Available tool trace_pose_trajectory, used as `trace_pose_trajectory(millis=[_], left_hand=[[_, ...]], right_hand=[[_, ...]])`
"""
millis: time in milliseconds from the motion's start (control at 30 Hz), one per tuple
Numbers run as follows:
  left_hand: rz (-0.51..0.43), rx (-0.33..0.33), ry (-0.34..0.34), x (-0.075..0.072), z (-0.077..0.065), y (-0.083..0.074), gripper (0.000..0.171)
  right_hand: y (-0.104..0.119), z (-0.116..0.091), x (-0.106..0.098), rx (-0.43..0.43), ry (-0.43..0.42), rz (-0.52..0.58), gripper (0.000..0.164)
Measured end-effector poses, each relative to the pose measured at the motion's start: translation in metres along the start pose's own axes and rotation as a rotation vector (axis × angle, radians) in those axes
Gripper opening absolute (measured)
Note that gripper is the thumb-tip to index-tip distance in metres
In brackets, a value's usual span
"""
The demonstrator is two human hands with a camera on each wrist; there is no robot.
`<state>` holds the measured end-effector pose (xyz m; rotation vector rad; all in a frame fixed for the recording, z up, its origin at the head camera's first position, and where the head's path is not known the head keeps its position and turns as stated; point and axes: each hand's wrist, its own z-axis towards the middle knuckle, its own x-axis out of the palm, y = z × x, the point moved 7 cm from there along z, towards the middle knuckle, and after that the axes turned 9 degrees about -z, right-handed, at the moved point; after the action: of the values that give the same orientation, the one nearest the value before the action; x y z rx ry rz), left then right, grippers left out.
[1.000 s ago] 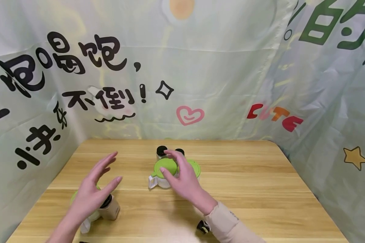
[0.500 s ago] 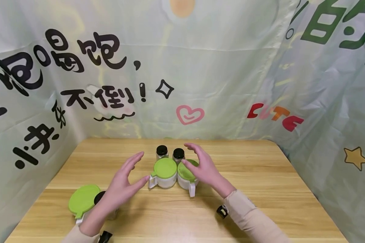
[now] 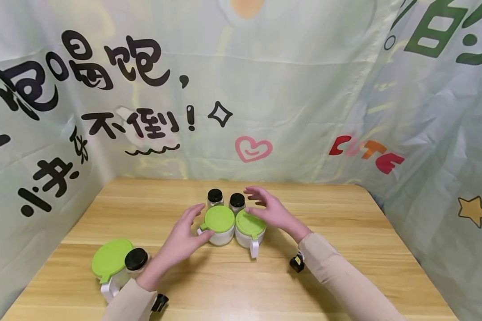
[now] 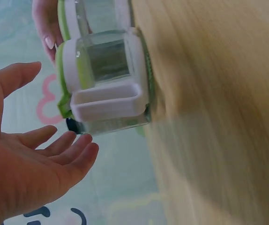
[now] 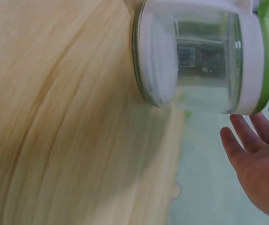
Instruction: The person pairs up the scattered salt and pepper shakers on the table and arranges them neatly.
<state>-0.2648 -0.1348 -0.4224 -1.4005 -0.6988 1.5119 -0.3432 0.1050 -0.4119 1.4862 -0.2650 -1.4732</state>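
Two clear glass seasoning jars with green lids and white handles stand side by side mid-table: the left jar [image 3: 219, 219] and the right jar [image 3: 250, 225]. My left hand [image 3: 186, 238] is at the left jar's handle side, fingers spread and thumb apart. In the left wrist view, that jar's white handle [image 4: 107, 101] faces my fingertips [image 4: 88, 145]. On the other side, my right hand [image 3: 271, 210] reaches around the right jar's lid with fingers loosely bent. From the right wrist, its fingertips [image 5: 228, 136] appear close by the glass jar [image 5: 205, 61]. Neither hand grips anything.
Two black-capped bottles, one left [image 3: 214, 197] and one right [image 3: 237, 202], stand just behind the jars. At the table's left are another green-lidded jar [image 3: 112, 258] and a black-capped bottle [image 3: 136, 259], partly behind my left forearm. Printed cloth [image 3: 297, 102] hangs around the wooden table [image 3: 325, 214].
My left hand has moved right and away from the left-side jar, up to the middle pair. My right hand has shifted right, from over the jars to the right jar's far side.
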Motion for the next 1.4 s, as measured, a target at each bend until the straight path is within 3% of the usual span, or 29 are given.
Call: trace_pose_trajectory(millis=[500, 867, 1400], left_hand=[[0.003, -0.066, 0.025, 0.019, 0.019, 0.014, 0.092], [-0.004, -0.090, 0.011, 0.020, 0.023, 0.012, 0.094], [-0.012, -0.075, -0.016, 0.022, 0.020, 0.013, 0.091]], right_hand=[[-0.012, 0.016, 0.022, 0.111, 0.089, 0.024, 0.059], [-0.007, 0.018, 0.023, 0.149, 0.046, 0.044, 0.052], [-0.025, 0.018, 0.015, 0.207, -0.027, 0.020, 0.053]])
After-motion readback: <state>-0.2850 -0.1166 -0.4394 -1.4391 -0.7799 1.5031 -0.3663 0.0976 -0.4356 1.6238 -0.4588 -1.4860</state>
